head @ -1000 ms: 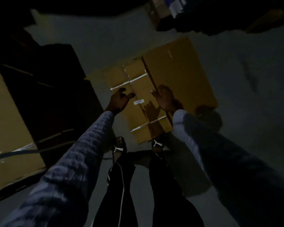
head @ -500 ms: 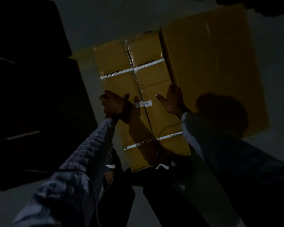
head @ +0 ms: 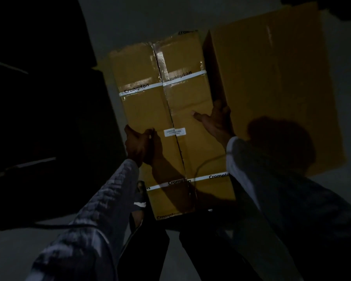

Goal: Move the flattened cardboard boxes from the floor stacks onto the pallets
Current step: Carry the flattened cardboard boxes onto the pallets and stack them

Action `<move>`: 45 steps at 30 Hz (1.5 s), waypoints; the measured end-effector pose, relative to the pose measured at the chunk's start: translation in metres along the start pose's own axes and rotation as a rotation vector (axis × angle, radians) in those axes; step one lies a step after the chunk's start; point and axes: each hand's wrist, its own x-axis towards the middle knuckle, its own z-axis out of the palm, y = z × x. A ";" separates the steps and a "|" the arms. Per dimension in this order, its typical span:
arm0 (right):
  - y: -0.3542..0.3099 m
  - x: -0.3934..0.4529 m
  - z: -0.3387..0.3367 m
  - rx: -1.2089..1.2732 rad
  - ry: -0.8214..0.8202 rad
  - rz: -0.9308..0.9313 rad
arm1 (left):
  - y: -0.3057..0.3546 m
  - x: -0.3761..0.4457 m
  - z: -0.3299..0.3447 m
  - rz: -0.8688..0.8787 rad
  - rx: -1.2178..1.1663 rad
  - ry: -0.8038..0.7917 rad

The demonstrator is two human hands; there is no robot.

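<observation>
A brown cardboard box [head: 176, 110] with white "Crompton" straps and a taped middle seam lies in front of me on the floor. My left hand [head: 140, 145] grips its left edge, fingers curled over the side. My right hand [head: 215, 120] holds the right edge, thumb lying on the top face and fingers reaching down into the gap beside it. A large plain flattened cardboard sheet [head: 272, 82] lies right next to the box on its right, with my head's shadow on it.
The room is very dark. Black, barely lit stacked shapes [head: 39, 118] fill the left side. Grey concrete floor [head: 140, 19] shows beyond the box. My legs and sandalled feet [head: 140, 201] stand at the box's near edge.
I have leaned in closer, so the box fills more of the view. Both hands went from hovering over the top to the box's two side edges.
</observation>
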 end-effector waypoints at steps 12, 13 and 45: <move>-0.216 -0.250 -0.166 0.371 -0.040 -0.334 | 0.210 -0.206 -0.226 0.330 -0.254 0.134; -0.232 -0.270 -0.180 0.375 -0.017 -0.369 | 0.225 -0.226 -0.246 0.360 -0.249 0.152; -0.482 -0.938 0.098 0.170 -0.524 -1.077 | -0.029 -0.546 -0.945 0.452 -0.663 0.717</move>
